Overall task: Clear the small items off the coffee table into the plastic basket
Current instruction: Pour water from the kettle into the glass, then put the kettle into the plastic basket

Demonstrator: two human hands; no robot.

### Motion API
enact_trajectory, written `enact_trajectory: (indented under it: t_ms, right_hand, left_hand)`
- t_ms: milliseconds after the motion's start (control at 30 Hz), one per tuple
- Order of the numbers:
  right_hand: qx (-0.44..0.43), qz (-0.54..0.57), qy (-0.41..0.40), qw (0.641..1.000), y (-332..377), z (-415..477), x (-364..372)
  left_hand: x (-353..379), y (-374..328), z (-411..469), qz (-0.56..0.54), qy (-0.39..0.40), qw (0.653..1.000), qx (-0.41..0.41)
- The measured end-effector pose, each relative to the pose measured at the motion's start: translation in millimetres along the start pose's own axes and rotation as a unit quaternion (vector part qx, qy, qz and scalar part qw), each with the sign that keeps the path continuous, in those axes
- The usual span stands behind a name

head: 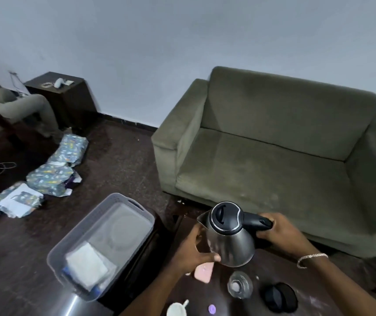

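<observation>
A steel kettle [229, 238] with a black lid is held over the dark coffee table [271, 265]. My right hand [280, 233] grips its black handle, and my left hand [194, 252] supports its body from the left. Below it on the table lie a pink item [204, 272], a clear glass ashtray [240, 284], a black round item [279, 297], a white cup [178, 309] and a small purple item [212, 309]. The grey plastic basket [86, 226] stands to the left of the table, with white cloth or paper and a plate inside.
An olive green sofa [273, 160] stands just behind the table. Several wrapped packages [52, 176] lie on the dark floor at the left. A dark side cabinet [66, 99] is in the far corner, with a seated person's legs [23, 106] beside it.
</observation>
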State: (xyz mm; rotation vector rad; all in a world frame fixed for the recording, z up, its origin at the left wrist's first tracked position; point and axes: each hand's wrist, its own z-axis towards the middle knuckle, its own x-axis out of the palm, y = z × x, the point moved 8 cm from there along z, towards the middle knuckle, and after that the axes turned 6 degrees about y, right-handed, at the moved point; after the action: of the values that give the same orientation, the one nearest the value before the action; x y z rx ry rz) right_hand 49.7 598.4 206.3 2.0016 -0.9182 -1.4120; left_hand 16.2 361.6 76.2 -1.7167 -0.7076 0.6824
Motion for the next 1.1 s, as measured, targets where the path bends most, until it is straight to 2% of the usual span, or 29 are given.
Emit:
enact_trajectory:
  t_ms: [300,467,600,800,1100]
  right_hand:
    - [-0.072,0.107,0.06,0.99,98,101,101]
    - [-0.124,0.133,0.093,0.979,151,149,168]
    - [-0.138,0.143,0.121,0.973,173,185,224]
    - [-0.108,0.142,0.136,0.974,167,224,291]
    - [-0.058,0.144,0.141,0.978,139,260,322]
  left_hand:
    - [-166,-33,-62,-0.01,-0.09,0.996,0.009]
    - [-249,-20,-97,0.002,-0.144,0.989,-0.017]
    - [-297,8,-116,-0.03,-0.178,0.983,-0.045]
    - [-331,54,-125,-0.076,-0.202,0.975,-0.054]
    - [-348,112,-105,-0.092,-0.209,0.971,-0.074]
